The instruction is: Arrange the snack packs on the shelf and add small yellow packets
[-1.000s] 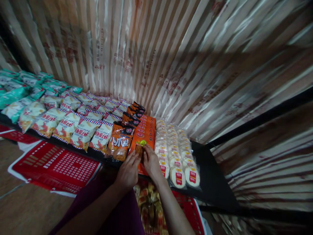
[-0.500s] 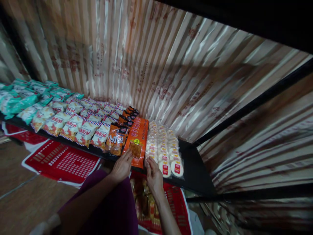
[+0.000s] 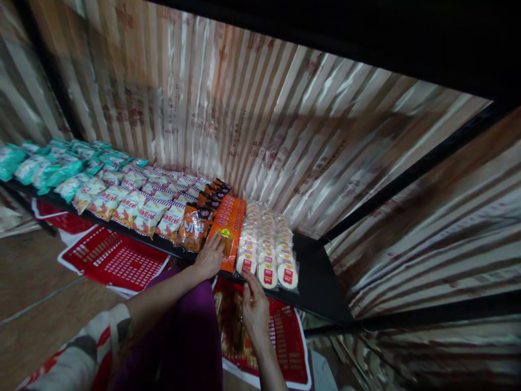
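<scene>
My left hand (image 3: 210, 257) lies flat with fingers stretched on the front end of an orange snack packet (image 3: 228, 225) on the black shelf (image 3: 321, 282). My right hand (image 3: 255, 305) is below the shelf's front edge, fingers loosely spread and holding nothing, over a red basket (image 3: 287, 342) with snack packs inside. Clear packs of round white rice crackers (image 3: 268, 244) lie just right of the orange packet. Dark orange bags (image 3: 194, 228) lie to its left.
Rows of white-and-red snack bags (image 3: 134, 203) and teal bags (image 3: 44, 163) fill the shelf to the left. Another red basket (image 3: 109, 260) sits on the wooden floor below. A striped satin curtain (image 3: 260, 125) backs the shelf. A dark shelf board runs overhead.
My right hand left the orange packet and dropped below the shelf edge toward the basket. My left hand stayed on the packet. The camera pulled back and tilted up.
</scene>
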`<state>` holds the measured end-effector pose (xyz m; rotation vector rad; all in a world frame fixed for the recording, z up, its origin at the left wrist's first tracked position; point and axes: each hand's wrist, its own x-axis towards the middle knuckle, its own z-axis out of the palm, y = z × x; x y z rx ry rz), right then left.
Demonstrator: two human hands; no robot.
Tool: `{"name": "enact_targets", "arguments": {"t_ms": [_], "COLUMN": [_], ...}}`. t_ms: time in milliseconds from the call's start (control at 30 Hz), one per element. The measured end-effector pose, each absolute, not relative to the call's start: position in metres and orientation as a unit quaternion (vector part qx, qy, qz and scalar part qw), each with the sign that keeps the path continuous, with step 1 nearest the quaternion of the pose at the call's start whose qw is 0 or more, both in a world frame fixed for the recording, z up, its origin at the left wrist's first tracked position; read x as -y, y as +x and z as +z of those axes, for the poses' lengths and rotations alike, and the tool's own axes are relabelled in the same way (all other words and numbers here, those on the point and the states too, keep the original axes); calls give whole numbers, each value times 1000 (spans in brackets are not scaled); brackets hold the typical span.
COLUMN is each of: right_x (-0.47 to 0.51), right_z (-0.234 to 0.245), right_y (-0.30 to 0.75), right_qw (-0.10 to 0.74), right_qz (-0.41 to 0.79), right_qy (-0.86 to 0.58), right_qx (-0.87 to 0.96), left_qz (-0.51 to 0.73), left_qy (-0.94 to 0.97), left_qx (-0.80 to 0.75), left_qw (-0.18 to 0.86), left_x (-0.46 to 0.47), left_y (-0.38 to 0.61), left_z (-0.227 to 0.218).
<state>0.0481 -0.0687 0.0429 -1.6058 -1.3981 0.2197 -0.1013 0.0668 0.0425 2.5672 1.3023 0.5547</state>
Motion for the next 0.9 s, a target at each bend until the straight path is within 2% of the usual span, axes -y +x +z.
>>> {"name": "enact_targets", "arguments": {"t_ms": [300, 633, 900], "right_x": [11, -93, -169], "right_z": [49, 79, 65], "right_y": [87, 131, 159], "right_qw": [447, 340, 234], "right_qz": [50, 28, 38], "right_qy": [-656, -635, -605], "right_qx": [606, 693, 760], "left_qz": [154, 132, 127], "left_qy": [872, 852, 846], "left_qx": [-450, -491, -499], "left_qw": [112, 124, 138], "left_x": [-125, -173, -193], "left_y": [-66, -28, -17], "left_z": [66, 60, 40]}}
